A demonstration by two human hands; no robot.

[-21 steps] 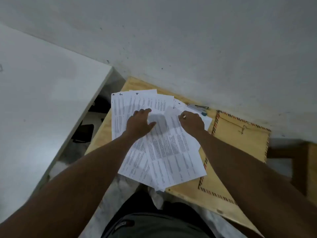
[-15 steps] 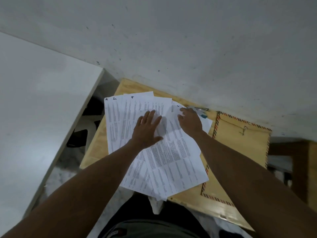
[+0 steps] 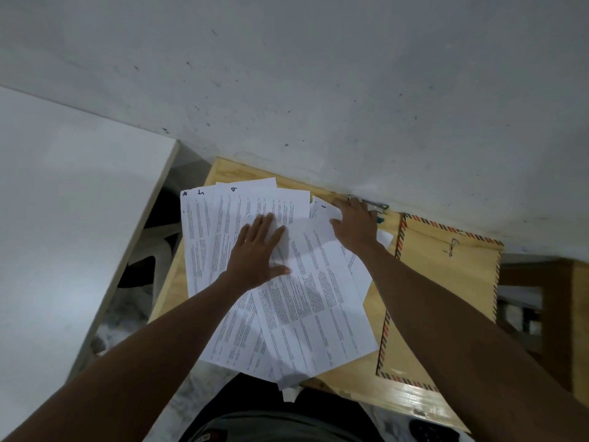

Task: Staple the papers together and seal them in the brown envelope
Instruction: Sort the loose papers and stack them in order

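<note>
Several printed white papers (image 3: 306, 301) lie fanned out and overlapping on a small wooden table (image 3: 357, 378). My left hand (image 3: 258, 253) rests flat on the middle sheets, fingers spread. My right hand (image 3: 353, 228) lies over the top right corner of the sheets, fingers stretched toward the wall. Just past its fingertips a metal stapler (image 3: 376, 205) lies against the wall, partly hidden by the hand. The brown envelope (image 3: 446, 282), with a red and blue striped border and a metal clasp, lies flat at the right of the papers.
A grey wall (image 3: 318, 90) runs along the table's far edge. A white panel (image 3: 63, 218) stands at the left, with a gap and dark objects between it and the table. A wooden piece (image 3: 573, 314) sits at the far right.
My left hand has flattened and spread its fingers on the papers. My right hand has slid up and to the right along the sheets toward the stapler.
</note>
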